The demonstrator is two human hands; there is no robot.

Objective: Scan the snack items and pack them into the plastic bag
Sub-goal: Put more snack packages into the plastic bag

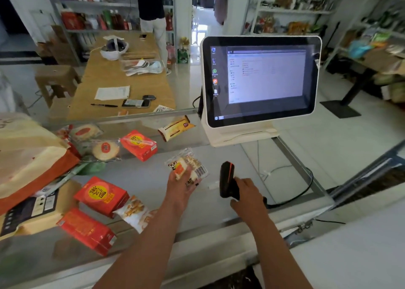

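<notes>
My left hand (182, 186) holds a clear snack packet (188, 164) above the glass counter, its barcode turned to the right. Just right of it, my right hand (246, 193) grips a black handheld scanner (228, 180) with a red window, aimed toward the packet. Several snacks lie on the counter to the left: a red box (139, 145), a second red box (102, 195), a third red box (86, 230), a round cake packet (106, 150), a crisp packet (133, 215) and a long yellow wrapper (176, 127). A cream and orange plastic bag (28, 155) sits at far left.
A white point-of-sale screen (262, 80) stands at the counter's back right, and the scanner cable (293, 197) loops beside it. Beyond the glass, a wooden table (122, 84) holds papers and a pen, and a person (153, 14) stands by the shelves.
</notes>
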